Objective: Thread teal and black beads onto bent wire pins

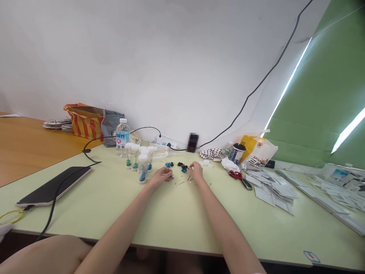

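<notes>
Both my arms reach out over the pale green table (171, 217). My left hand (162, 176) is curled, its fingertips pinching a small blue part at its right side. My right hand (196, 170) is closed in a pinch on something too small to name, with a thin metal pin just below it. Between and behind the hands lie small blue and black parts (182, 166). A small metal hex key (179, 183) lies on the table between the wrists. Several clear vials with white caps (139, 160) stand left of my left hand, holding green and blue bits.
A water bottle (122, 139) and striped bag (84, 121) stand at the back left. A dark tablet with a cable (54, 186) lies at left. Red-handled scissors (238, 177), a cup (236, 152), a yellow bag (256, 150) and several white packets (273, 188) crowd the right.
</notes>
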`<state>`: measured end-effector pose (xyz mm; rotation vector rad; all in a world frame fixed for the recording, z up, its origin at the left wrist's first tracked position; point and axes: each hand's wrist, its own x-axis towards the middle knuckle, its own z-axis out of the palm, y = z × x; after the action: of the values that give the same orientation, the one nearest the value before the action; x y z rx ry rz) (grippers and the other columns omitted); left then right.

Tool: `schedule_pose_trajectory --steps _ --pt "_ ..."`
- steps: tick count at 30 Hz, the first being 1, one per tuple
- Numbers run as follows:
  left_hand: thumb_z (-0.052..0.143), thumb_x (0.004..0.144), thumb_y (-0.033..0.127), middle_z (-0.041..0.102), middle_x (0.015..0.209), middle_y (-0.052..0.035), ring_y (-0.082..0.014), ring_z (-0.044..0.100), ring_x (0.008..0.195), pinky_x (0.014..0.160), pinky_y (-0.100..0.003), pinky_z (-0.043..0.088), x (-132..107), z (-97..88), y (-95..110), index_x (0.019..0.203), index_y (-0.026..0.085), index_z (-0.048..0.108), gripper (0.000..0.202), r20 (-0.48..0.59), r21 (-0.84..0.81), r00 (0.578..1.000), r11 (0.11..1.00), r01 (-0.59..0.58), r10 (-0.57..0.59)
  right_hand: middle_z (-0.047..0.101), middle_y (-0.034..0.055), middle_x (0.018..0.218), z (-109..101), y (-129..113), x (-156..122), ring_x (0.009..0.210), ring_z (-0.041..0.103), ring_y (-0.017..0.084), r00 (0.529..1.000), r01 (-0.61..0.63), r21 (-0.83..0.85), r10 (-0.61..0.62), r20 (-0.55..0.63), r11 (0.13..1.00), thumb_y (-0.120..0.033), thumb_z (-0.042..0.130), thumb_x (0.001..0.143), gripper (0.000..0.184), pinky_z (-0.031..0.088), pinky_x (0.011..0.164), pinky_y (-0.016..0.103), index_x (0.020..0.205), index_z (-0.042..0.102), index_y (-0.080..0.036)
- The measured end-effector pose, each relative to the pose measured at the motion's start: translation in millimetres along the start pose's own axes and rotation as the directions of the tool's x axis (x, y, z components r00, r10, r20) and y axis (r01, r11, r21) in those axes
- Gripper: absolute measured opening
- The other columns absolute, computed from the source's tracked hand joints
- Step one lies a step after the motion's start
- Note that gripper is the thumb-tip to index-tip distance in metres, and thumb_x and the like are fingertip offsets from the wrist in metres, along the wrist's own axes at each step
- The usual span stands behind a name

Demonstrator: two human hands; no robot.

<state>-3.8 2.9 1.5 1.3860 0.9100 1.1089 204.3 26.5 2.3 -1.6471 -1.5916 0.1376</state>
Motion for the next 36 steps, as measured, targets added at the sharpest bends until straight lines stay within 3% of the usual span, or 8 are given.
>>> schedule_pose_trajectory --steps 2,6,10,16,22,29,36 --pt "0.069 0.059 0.043 0.061 0.073 -0.0047 -0.0205 0.065 0.074 0.070 -0.033 0.050 -1.0 -0.6 1.2 0.077 0.014 0.054 0.037 0.023 -0.037 1.000 0.999 0.001 0.000 0.059 0.0021 0.076 -3.2 -4.8 -6.6 0.071 0.058 0.014 0.998 -0.038 0.257 0.026 0.049 0.966 -0.026 0.048 0.074 0.008 0.043 0.064 0.028 0.076 0.048 -0.018" --pt "0.071 0.059 0.039 0.063 0.076 -0.0059 -0.0219 0.064 0.080 0.075 -0.034 0.049 -4.7 -2.4 4.7 0.079 0.014 0.056 0.035 0.108 -0.113 0.994 0.993 0.015 -0.003 0.058 -0.0006 0.064 -2.6 -21.1 -28.6 0.047 0.057 0.012 0.960 -0.186 0.619 0.009 0.278 0.763 -0.037 0.059 0.066 0.024 0.047 0.048 0.026 0.072 0.047 -0.017" --pt "0.072 0.058 0.038 0.066 0.077 -0.0068 -0.0213 0.064 0.079 0.070 -0.032 0.049 -6.1 -4.3 4.6 0.080 0.014 0.058 0.036 0.142 -0.093 0.990 0.995 0.025 -0.012 0.058 -0.0007 0.060 -1.3 -34.3 -51.0 0.047 0.058 0.014 0.927 -0.249 0.708 -0.049 0.371 0.660 -0.038 0.070 0.054 0.031 0.050 0.050 0.029 0.067 0.053 -0.016" --pt "0.075 0.053 0.035 0.068 0.073 -0.0050 -0.0189 0.064 0.075 0.069 -0.029 0.048 -5.2 -4.6 4.5 0.072 0.015 0.061 0.032 0.117 -0.098 0.993 0.995 0.023 -0.012 0.061 0.0004 0.067 -8.3 -41.1 -59.7 0.058 0.063 0.017 0.901 -0.261 0.761 -0.133 0.414 0.594 -0.036 0.073 0.050 0.036 0.052 0.064 0.033 0.077 0.060 -0.015" --pt "0.075 0.052 0.035 0.068 0.072 -0.0054 -0.0188 0.064 0.073 0.067 -0.029 0.048 -6.3 -4.7 6.2 0.071 0.014 0.061 0.032 0.123 -0.120 0.992 0.992 0.032 -0.017 0.059 -0.0001 0.060 -7.5 -43.9 -60.4 0.055 0.061 0.017 0.915 -0.213 0.736 -0.133 0.381 0.643 -0.036 0.073 0.050 0.035 0.052 0.060 0.034 0.076 0.060 -0.015" --pt "0.075 0.053 0.036 0.068 0.075 -0.0057 -0.0172 0.063 0.071 0.069 -0.029 0.048 -5.3 -6.0 2.7 0.071 0.014 0.060 0.032 0.138 -0.110 0.990 0.994 0.027 -0.012 0.058 0.0024 0.077 -2.6 -39.1 -58.3 0.057 0.059 0.013 0.951 0.047 0.638 -0.229 0.206 0.769 -0.031 0.071 0.053 0.027 0.050 0.057 0.029 0.073 0.063 -0.015" --pt "0.076 0.049 0.036 0.067 0.070 -0.0054 -0.0189 0.063 0.072 0.068 -0.030 0.047 -6.7 -5.0 6.9 0.069 0.014 0.061 0.034 0.124 -0.119 0.992 0.991 0.052 -0.037 0.054 0.0022 0.079 -0.4 -36.9 -56.4 0.060 0.054 0.011 0.945 0.171 0.574 -0.299 0.135 0.801 -0.027 0.068 0.060 0.018 0.049 0.056 0.025 0.074 0.063 -0.017"
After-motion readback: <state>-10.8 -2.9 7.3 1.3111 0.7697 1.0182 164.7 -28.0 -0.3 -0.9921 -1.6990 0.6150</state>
